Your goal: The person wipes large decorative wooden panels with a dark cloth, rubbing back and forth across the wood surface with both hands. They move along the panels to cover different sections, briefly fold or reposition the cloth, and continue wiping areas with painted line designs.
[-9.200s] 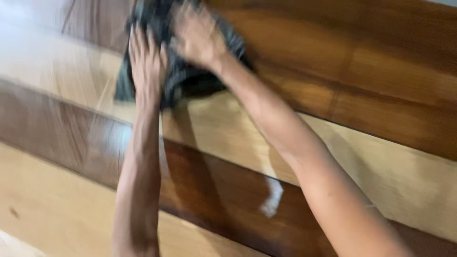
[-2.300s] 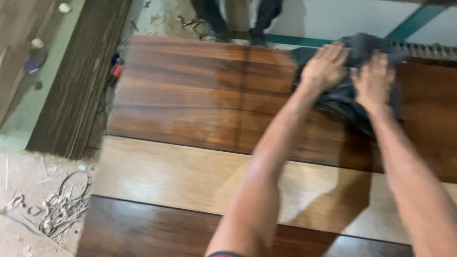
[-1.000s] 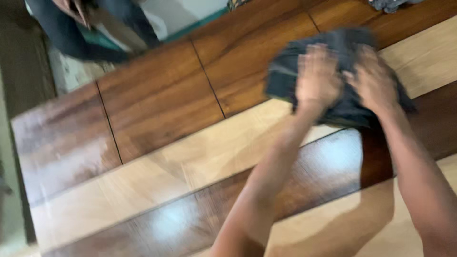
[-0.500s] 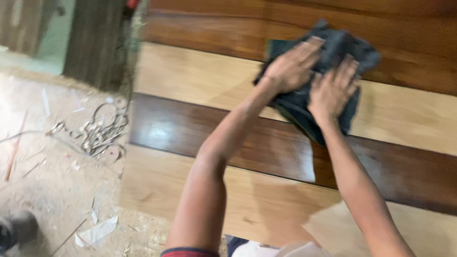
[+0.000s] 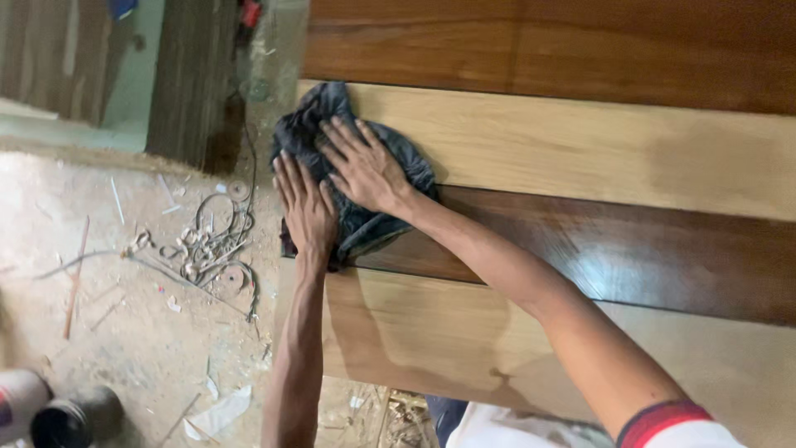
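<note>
You are pressing both open palms, left hand [image 5: 305,209] and right hand [image 5: 361,166], flat on the dark cloth [image 5: 348,166] at the left end of the striped wooden panel [image 5: 580,149]. Neither grip is closing. The cloth looks soft, light, bunching easily; gather a fold to lift it.

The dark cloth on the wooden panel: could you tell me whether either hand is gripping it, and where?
Neither grips it. The left hand and right hand press flat, fingers spread, on the dark cloth, near the wooden panel's left edge.
</note>
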